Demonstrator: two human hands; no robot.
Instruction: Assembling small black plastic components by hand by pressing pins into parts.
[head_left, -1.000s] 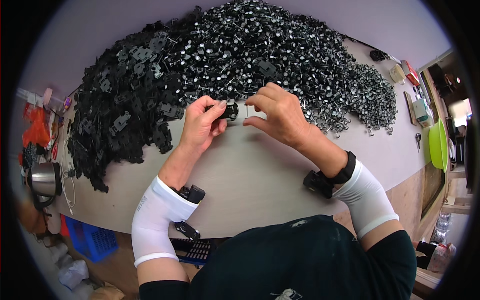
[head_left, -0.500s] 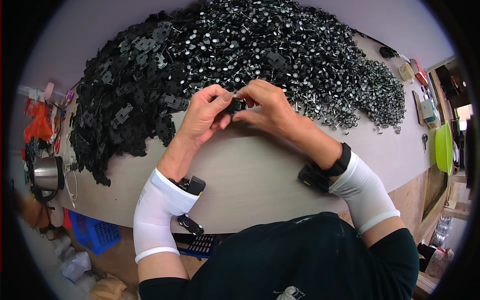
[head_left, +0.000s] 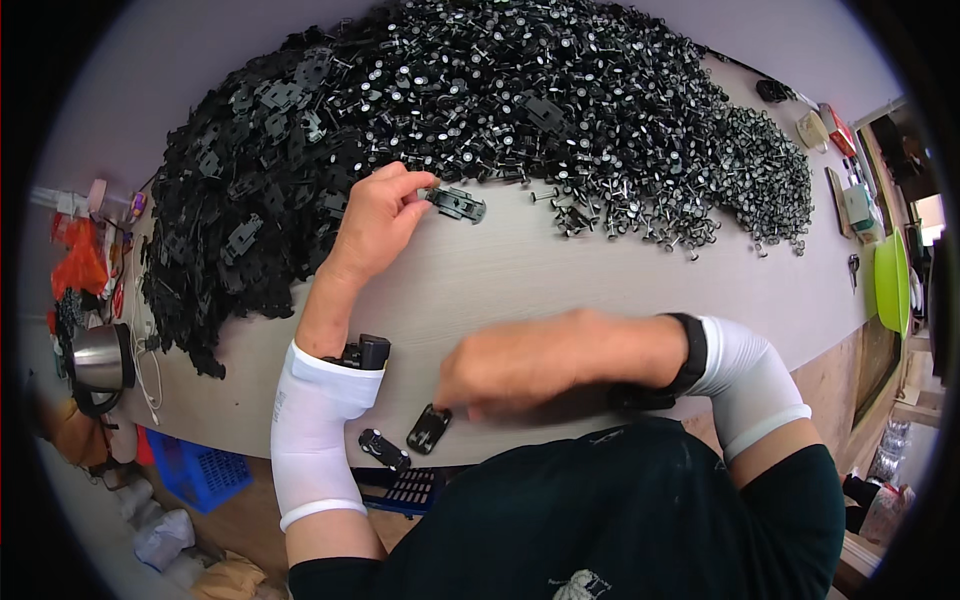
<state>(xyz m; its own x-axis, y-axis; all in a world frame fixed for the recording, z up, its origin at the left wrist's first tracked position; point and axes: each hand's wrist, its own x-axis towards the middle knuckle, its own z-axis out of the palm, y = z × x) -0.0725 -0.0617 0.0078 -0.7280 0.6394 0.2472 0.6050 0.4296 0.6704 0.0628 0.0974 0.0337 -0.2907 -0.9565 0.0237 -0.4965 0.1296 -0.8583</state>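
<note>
My left hand (head_left: pixel 385 215) pinches one end of a flat black toy car chassis (head_left: pixel 457 204), held level just in front of the heap. Smeared by motion, my right hand (head_left: pixel 500 370) is low over the near part of the table, and its fingers do not show clearly. Right beside its fingertips is a small black toy car (head_left: pixel 429 430) near the table edge; whether they touch it I cannot tell. To the left of that one lies another black toy car (head_left: pixel 384 450).
Across the back, a large heap holds black chassis plates (head_left: pixel 240 235) at left and small wheels on metal axles (head_left: pixel 640 190) at right. A metal kettle (head_left: pixel 100 358) is at the left edge, a green basin (head_left: pixel 890 285) at the right. Below the table sits a blue crate (head_left: pixel 200 475).
My hands, together at the heap before, are now apart. The right has swept down toward my body, and a second black toy car now shows near the edge. The left stays by the heap.
</note>
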